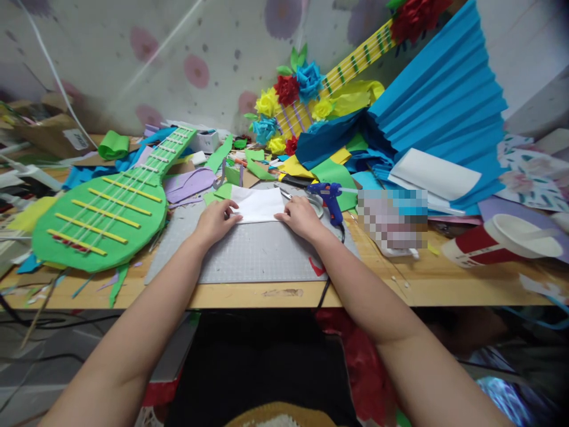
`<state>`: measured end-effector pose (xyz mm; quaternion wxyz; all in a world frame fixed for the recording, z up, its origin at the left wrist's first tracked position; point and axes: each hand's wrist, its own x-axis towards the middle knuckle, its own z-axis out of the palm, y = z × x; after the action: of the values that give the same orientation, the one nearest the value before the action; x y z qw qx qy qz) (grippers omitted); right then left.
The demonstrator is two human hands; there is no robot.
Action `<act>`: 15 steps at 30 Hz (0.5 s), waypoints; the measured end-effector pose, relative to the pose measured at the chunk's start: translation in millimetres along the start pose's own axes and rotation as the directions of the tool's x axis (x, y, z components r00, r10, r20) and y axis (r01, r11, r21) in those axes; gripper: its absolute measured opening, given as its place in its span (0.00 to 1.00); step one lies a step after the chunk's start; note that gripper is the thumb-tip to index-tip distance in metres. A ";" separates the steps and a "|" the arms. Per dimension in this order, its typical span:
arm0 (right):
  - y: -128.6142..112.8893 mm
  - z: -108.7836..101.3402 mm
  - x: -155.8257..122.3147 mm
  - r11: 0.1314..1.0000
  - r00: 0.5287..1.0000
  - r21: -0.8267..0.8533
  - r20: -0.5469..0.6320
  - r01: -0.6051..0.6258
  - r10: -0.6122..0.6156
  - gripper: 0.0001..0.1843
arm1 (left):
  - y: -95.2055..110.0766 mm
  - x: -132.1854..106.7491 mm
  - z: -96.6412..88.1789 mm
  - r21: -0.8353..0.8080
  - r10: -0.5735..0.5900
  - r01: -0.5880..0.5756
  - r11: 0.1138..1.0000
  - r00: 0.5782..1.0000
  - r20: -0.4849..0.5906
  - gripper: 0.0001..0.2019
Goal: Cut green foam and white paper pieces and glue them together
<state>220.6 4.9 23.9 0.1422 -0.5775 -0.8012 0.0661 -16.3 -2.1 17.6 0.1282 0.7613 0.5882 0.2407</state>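
Note:
A small white sheet [256, 205], apparently folded, lies on the grey cutting mat [258, 258]; whether it is paper or felt I cannot tell. My left hand [219, 220] pinches its left near corner between thumb and fingers. At the opposite side my right hand [304, 217] grips the right near corner the same way. Just beyond my right hand are scissors [285, 193], partly hidden, and a blue glue gun [329, 197] with its cord running down over the table edge. A small red scrap [317, 267] rests on the mat by my right forearm.
To the left lies a green paper lute [100, 219] with yellow strips. Behind, a flower-covered yellow instrument [296, 112] leans at the wall beside a pleated blue sheet [444, 101]. Colored scraps [191, 185] crowd the back. A red-and-white paper cup [484, 243] and a pixelated object [392, 219] are right.

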 end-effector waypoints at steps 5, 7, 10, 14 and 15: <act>0.5 3.3 0.9 0.999 1.000 -0.036 -0.022 0.003 -0.003 0.15 | 2.3 -0.8 -2.2 0.017 0.018 -0.019 1.000 1.000 0.019 0.12; -0.6 3.5 1.1 0.999 1.000 -0.054 -0.006 -0.006 0.006 0.16 | 3.8 -1.7 -2.9 0.021 0.025 -0.026 0.999 0.999 0.021 0.11; -2.1 3.6 1.6 0.997 1.000 -0.077 0.000 -0.008 0.008 0.17 | 4.9 -3.2 -3.9 0.024 0.034 -0.034 0.999 0.999 0.012 0.11; -1.6 5.0 2.2 0.996 1.000 -0.088 0.006 -0.022 0.022 0.19 | 4.3 -3.6 -6.2 0.026 0.044 -0.044 0.999 0.999 0.010 0.10; -1.0 5.7 2.3 0.996 1.000 -0.091 0.006 -0.020 0.021 0.19 | 3.7 -3.4 -7.0 0.028 0.054 -0.054 0.998 0.998 0.018 0.10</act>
<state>217.3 7.1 19.0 0.1125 -0.5915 -0.7978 0.0330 -17.4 -6.9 24.6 0.1159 0.7806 0.5697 0.2293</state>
